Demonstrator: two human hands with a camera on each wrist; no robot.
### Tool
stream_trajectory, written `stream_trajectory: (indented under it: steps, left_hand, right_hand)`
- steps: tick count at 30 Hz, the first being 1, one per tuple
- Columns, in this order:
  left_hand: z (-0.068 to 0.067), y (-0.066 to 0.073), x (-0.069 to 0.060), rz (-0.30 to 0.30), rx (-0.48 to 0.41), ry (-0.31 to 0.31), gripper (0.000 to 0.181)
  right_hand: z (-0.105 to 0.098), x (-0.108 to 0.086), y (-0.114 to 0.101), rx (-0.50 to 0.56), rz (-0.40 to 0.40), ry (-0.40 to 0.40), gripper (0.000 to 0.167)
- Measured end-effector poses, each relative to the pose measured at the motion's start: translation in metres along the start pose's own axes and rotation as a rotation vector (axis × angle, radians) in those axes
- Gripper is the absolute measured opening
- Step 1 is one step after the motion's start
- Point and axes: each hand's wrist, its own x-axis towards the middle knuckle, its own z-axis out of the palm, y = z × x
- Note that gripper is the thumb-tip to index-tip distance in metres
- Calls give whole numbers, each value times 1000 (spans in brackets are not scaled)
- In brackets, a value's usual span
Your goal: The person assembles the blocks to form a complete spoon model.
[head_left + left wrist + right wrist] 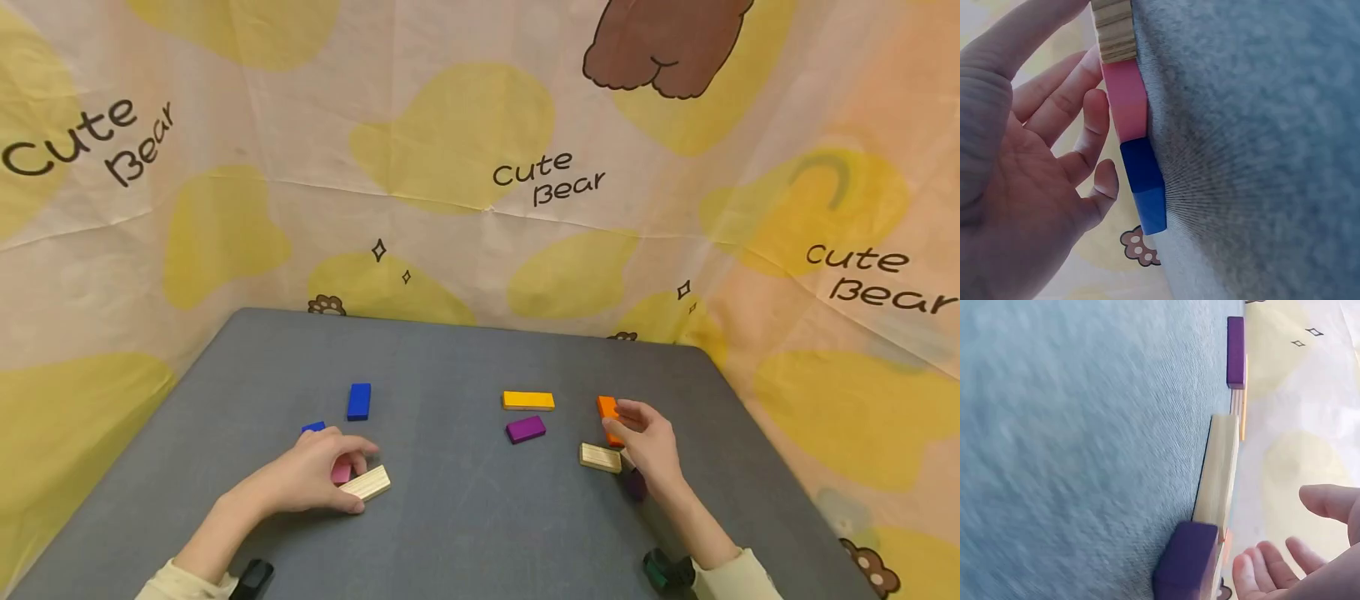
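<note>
My left hand (307,473) is above several blocks at the left of the table, its thumb beside a plain wooden block (367,483) and its index finger held apart above it. Whether the thumb touches that block I cannot tell. Under the palm a pink block (1125,100) partly shows, with a blue block (1144,187) beyond it in the left wrist view. At the right, my right hand (651,442) hovers by an orange block (606,407), thumb and fingers spread and partly covering it. Near that hand lie another wooden block (600,457) and a dark purple block (1186,562).
A second blue block (359,402) lies farther back on the left. Right of centre are a yellow block (528,401) and a purple block (526,429). The grey table (450,533) meets a printed cloth (450,142) behind and at both sides.
</note>
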Motion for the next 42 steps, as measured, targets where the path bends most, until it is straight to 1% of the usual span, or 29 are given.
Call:
stream_trajectory:
  steps: [2, 4, 7, 10, 13, 17, 19, 23, 26, 31, 34, 38, 42]
  left_hand:
    - [0, -1, 0, -5, -2, -8, 59]
    - [-1, -2, 1, -5, -9, -12, 57]
    - [-1, -3, 1, 5, -17, -8, 50]
    - [-1, -3, 2, 19, -26, -4, 42]
    - [-1, -2, 2, 9, -37, -12, 36]
    - [-1, -1, 2, -2, -48, -16, 33]
    - [-1, -1, 2, -3, -51, -16, 33]
    - [-1, 0, 2, -5, -59, -14, 33]
    - [-1, -1, 1, -1, -67, -9, 33]
    - [0, -2, 0, 4, -69, 2, 32]
    - [1, -2, 0, 6, -65, 11, 32]
    - [2, -2, -1, 2, -59, 21, 31]
    - [4, -3, -1, 1, -49, 31, 31]
  right_hand:
    - [-2, 6, 1, 41, -13, -13, 50]
    - [-4, 13, 4, 53, -32, -34, 49]
    - [-9, 22, 9, 23, -53, -61, 49]
    - [-13, 30, 15, 4, -41, -75, 50]
    - [-17, 34, 19, -19, -22, -79, 53]
    - [-17, 37, 24, -44, 13, -83, 56]
    - [-16, 37, 26, -39, 32, -90, 57]
    - [-13, 39, 29, -23, 65, -80, 58]
    - [-11, 40, 31, -18, 69, -69, 57]
    - [-8, 42, 32, -3, 49, -86, 55]
    - [-7, 43, 31, 2, 58, -83, 54]
    - [-6, 43, 31, -31, 78, -78, 55]
    - [-4, 45, 31, -68, 81, -72, 56]
